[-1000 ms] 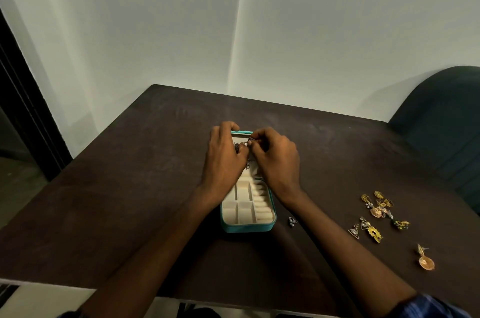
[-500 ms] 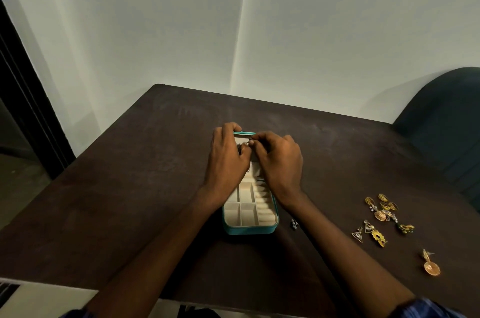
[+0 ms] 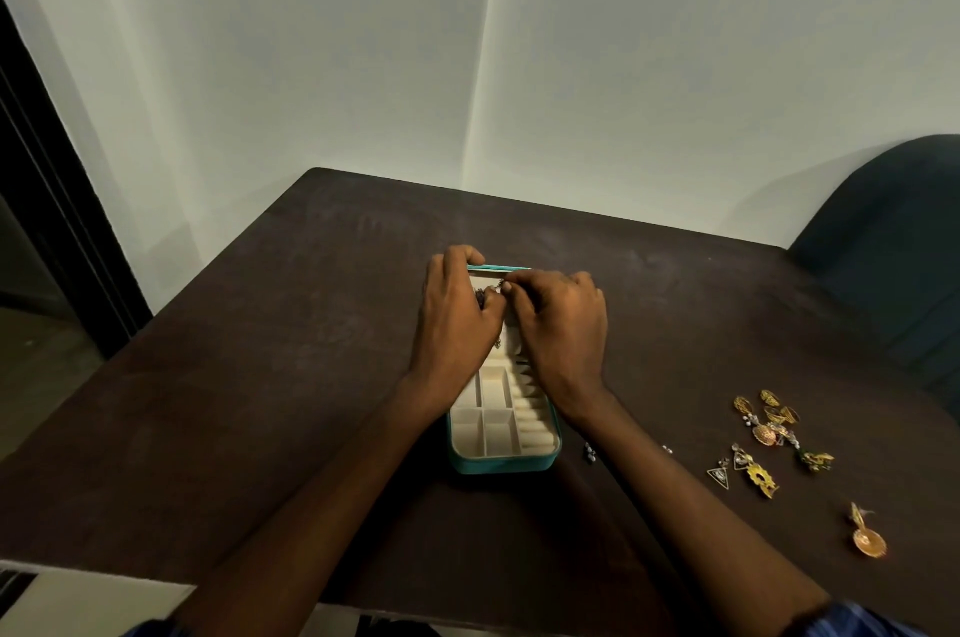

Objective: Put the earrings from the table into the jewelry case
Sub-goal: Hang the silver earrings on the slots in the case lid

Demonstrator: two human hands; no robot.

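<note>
Jewelry case (image 3: 504, 459): near compartments bare; both hands, left (image 3: 457, 319) and right (image 3: 558, 324), pinch an earring (image 3: 500, 285) over its far end.

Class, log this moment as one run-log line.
stage: placing earring | left hand and right hand: pinching small earring over jewelry case far end | loose earrings: on table, right

Matt dark table (image 3: 311, 376); shiny gold metal earrings (image 3: 769, 428).
</note>
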